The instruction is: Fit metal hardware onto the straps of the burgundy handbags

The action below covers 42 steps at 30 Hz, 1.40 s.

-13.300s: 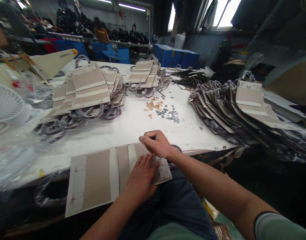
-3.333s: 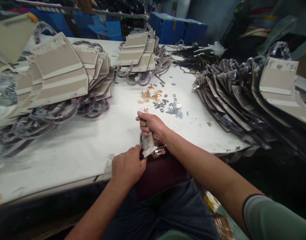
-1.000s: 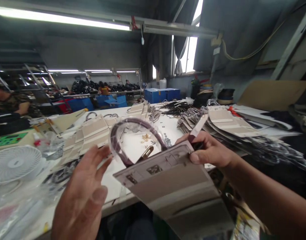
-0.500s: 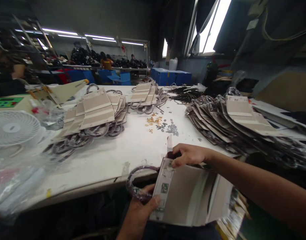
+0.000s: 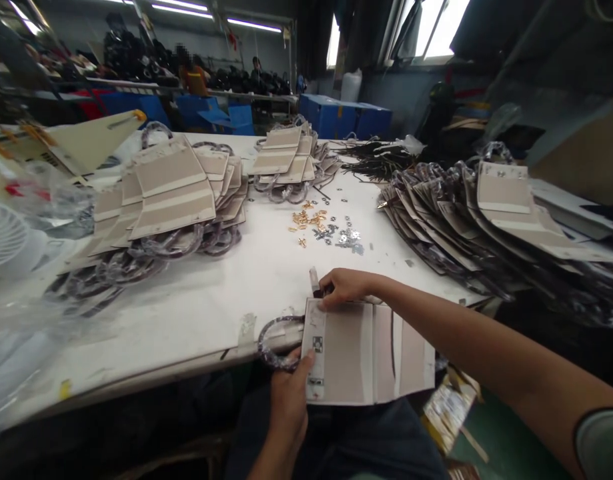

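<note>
A beige bag panel [image 5: 346, 353] lies opened out over the table's front edge and my lap, its lining side up. From its left end sticks a dark handle loop [image 5: 276, 341] wrapped in clear plastic. My left hand [image 5: 292, 393] grips that end near its lower corner, thumb on top, beside a small metal plate [image 5: 317, 344]. At the upper left corner my right hand [image 5: 343, 287] is closed on the panel's edge, with its fingers partly hidden behind it. A short pale tab [image 5: 313, 279] stands up beside those fingers.
Gold-coloured fittings [image 5: 306, 219] and silver metal pieces [image 5: 349, 237] lie scattered mid-table. Stacks of similar panels rest at left [image 5: 173, 190], at the back [image 5: 281, 153] and at right [image 5: 436, 213]. Black strips [image 5: 376, 160] lie at the back; a white fan [image 5: 6, 233] stands far left.
The panel has been levelled and turned flatter, its right part now spread wider. Both hands keep hold of it and appear slightly further left. The camera view has tipped down.
</note>
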Each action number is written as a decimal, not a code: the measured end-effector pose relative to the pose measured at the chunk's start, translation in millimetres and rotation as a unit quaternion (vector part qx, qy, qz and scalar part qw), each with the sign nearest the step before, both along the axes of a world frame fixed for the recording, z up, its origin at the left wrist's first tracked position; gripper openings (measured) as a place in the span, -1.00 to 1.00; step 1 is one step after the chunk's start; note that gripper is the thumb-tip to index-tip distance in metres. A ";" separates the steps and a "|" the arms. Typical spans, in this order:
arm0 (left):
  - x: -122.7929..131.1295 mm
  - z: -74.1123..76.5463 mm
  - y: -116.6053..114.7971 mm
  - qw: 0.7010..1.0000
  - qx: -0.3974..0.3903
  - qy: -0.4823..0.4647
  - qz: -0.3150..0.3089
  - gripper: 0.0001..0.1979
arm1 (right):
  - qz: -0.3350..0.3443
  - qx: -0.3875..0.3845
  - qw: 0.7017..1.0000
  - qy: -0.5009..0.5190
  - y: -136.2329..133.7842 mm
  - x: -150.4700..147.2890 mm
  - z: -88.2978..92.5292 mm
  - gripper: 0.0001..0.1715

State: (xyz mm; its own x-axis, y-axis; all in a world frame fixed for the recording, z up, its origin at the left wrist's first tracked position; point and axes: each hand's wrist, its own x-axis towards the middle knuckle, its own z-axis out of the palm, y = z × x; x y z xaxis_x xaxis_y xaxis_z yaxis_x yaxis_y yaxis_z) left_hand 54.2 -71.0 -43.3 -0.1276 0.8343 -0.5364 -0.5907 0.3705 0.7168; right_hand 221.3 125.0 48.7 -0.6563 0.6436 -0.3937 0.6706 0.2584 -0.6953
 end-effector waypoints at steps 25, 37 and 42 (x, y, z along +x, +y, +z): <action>20.2 12.4 14.6 0.998 -0.030 0.009 0.059 -0.57 | -0.503 0.001 0.619 0.603 -99.3 -34.0 -29.2 -0.37; 17.7 16.5 16.8 0.998 -0.038 0.001 0.048 -0.57 | -0.398 0.098 0.685 0.603 -112.4 -53.1 -33.5 -0.48; 16.4 14.3 16.2 0.998 -0.031 0.021 0.044 -0.60 | -0.301 0.149 0.796 0.504 -113.6 -58.8 -33.4 -0.43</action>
